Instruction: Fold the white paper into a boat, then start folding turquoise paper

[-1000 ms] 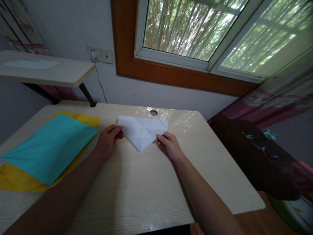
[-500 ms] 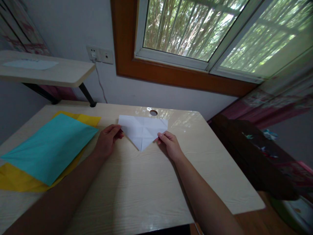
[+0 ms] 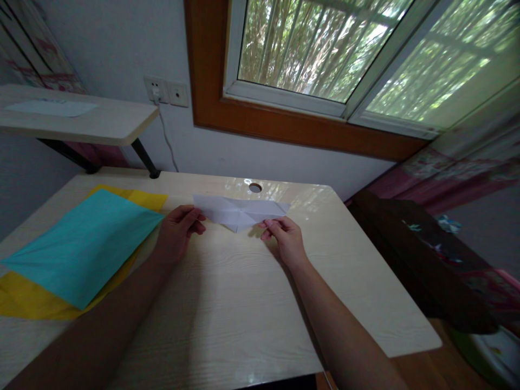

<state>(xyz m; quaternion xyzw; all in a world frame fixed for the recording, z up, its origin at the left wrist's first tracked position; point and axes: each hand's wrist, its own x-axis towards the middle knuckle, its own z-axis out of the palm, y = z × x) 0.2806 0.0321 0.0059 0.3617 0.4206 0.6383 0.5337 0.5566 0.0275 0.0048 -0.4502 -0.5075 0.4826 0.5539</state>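
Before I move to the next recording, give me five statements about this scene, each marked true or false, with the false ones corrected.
1. The left hand pinches the white paper on its left side. True.
2. The white paper is smooth, without any crease. False: crease lines show on it.
3. The right hand is at the white paper's right side. True.
4. The turquoise sheet lies underneath the yellow sheet. False: the turquoise sheet lies on top.
5. The turquoise sheet is nearer the left hand than the right. True.

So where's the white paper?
In the head view's middle, the white paper is between the left hand and right hand, just below the round desk hole.
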